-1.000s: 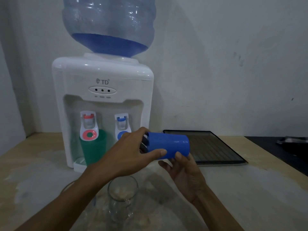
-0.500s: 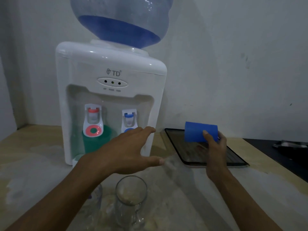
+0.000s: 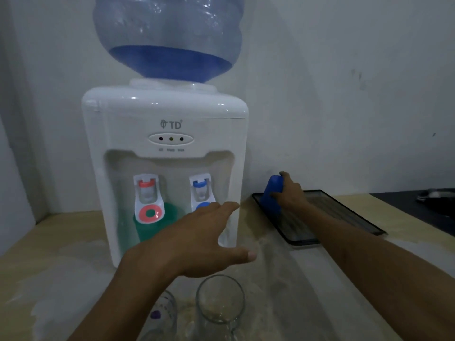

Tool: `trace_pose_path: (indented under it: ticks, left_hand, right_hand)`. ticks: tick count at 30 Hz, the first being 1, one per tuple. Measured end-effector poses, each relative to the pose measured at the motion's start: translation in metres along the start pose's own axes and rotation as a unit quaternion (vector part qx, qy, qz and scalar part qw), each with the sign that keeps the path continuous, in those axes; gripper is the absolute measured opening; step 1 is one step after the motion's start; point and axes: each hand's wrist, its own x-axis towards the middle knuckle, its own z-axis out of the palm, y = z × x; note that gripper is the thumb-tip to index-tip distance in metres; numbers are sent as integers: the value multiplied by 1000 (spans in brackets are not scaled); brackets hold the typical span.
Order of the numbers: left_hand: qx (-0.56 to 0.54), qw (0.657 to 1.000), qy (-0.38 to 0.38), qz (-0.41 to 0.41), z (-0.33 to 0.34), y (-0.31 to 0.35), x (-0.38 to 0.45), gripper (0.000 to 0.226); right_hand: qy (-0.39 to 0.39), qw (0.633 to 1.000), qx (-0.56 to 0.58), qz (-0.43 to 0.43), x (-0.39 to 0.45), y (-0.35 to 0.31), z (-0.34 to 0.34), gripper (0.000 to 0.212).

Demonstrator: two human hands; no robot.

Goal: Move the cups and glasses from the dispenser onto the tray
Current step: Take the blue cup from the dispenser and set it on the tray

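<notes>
My right hand (image 3: 290, 193) grips a blue plastic cup (image 3: 270, 193) and holds it tilted over the near-left corner of the black tray (image 3: 344, 212), which lies right of the white water dispenser (image 3: 167, 168). A green cup (image 3: 152, 230) stands in the dispenser's bay under the red tap. My left hand (image 3: 206, 239) hovers open, fingers spread, in front of the bay below the blue tap. A clear glass (image 3: 220, 306) stands on the counter just below my left hand, and a second glass (image 3: 162, 313) with a purple mark is partly hidden by my left forearm.
A large blue water bottle (image 3: 170, 38) sits on top of the dispenser. The wooden counter (image 3: 61, 262) runs to a white wall behind. A dark surface (image 3: 423, 207) with a metal object lies at the far right.
My right hand has carried the blue cup away from the left hand, to the right and down onto the tray's corner. My left hand let go and stays open before the dispenser.
</notes>
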Motion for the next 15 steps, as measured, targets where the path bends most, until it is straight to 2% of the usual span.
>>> trace_pose_path:
  ticks: [5, 15]
  left_hand:
    - [-8, 1000, -19, -8, -1, -2, 0, 98]
    - [-15, 999, -41, -12, -4, -1, -1, 97]
  right_hand:
    - [-8, 998, -63, -10, 9, 3, 16, 77]
    - [-12, 997, -70, 18, 26, 17, 18, 81]
